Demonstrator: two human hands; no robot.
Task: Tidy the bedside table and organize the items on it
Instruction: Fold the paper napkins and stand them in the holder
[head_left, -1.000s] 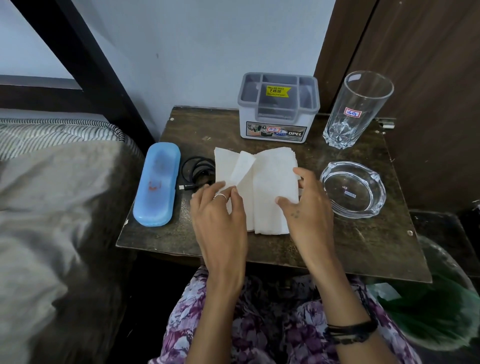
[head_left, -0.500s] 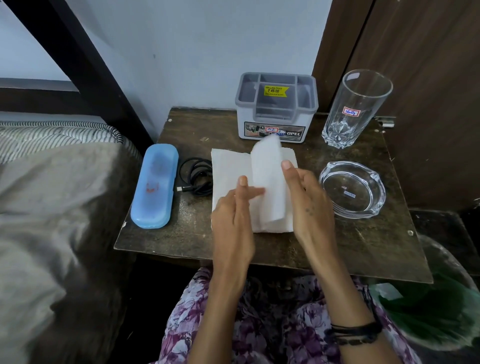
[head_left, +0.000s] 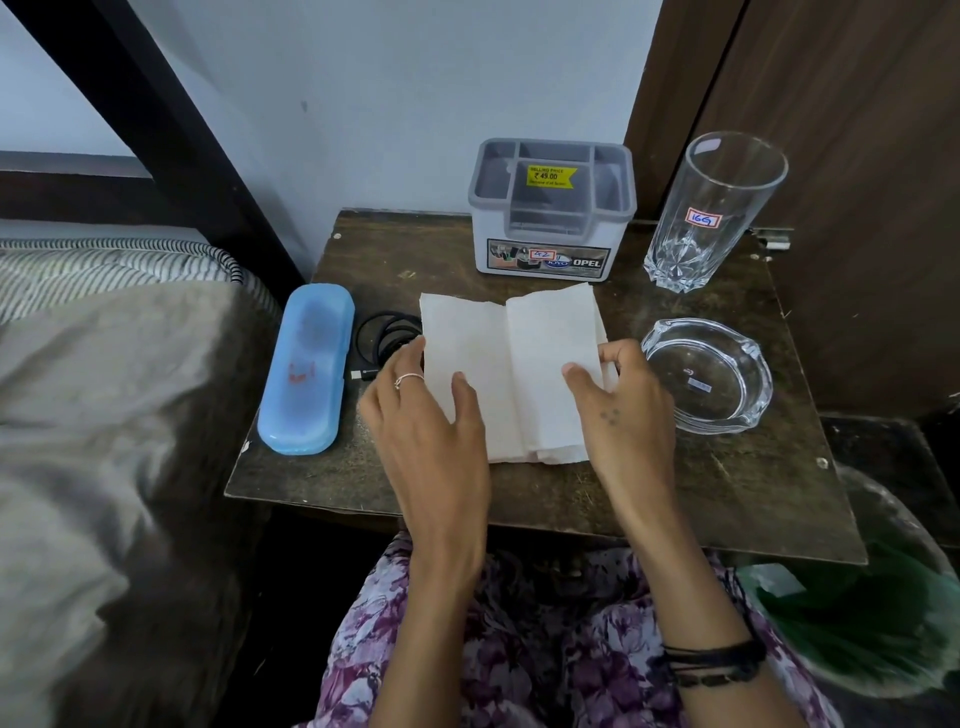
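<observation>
While the white paper napkins (head_left: 511, 364) lie flat in the middle of the frame on the bedside table (head_left: 737, 488), your left hand (head_left: 431, 415) rests on their left edge, fingers spread. Your right hand (head_left: 621, 410) pinches their right edge between thumb and curled fingers.

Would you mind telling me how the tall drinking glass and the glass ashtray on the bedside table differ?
The drinking glass is tall and narrow and stands at the table's far right corner; the ashtray is low and wide and sits nearer the person, beside the right hand. The glass carries a white sticker reading 169, the ashtray only a small label on its base. Both are clear glass, upright and empty.
</observation>
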